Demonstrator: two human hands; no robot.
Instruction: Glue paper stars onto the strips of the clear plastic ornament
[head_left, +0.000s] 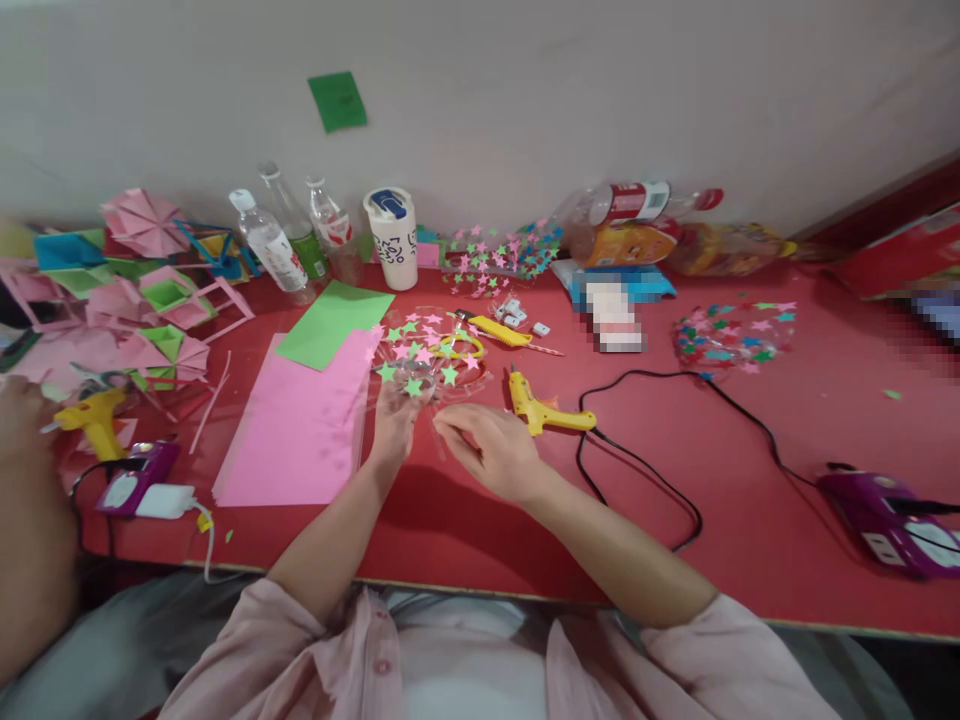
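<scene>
My left hand point(395, 425) is closed around the lower part of a clear plastic piece dotted with pink and green paper stars point(424, 355), holding it above the table. My right hand point(491, 448) is beside it, fingers bent and brought together at the lower right of the piece; whatever they pinch, if anything, is too small to make out. Just to the right of that hand lies a yellow glue gun point(547, 412) with a black cord. Behind the starred piece are a yellow utility knife point(499, 330) and yellow-handled scissors point(461, 348), partly seen through the plastic.
Pink paper sheets point(289, 430) and a green sheet point(334, 322) lie at left. Bottles point(274, 250) and a white cup point(391, 240) stand by the wall. Another starred piece point(735, 338) and a purple power strip point(892, 525) are at right. Another person's arm point(34, 530) reaches in at left.
</scene>
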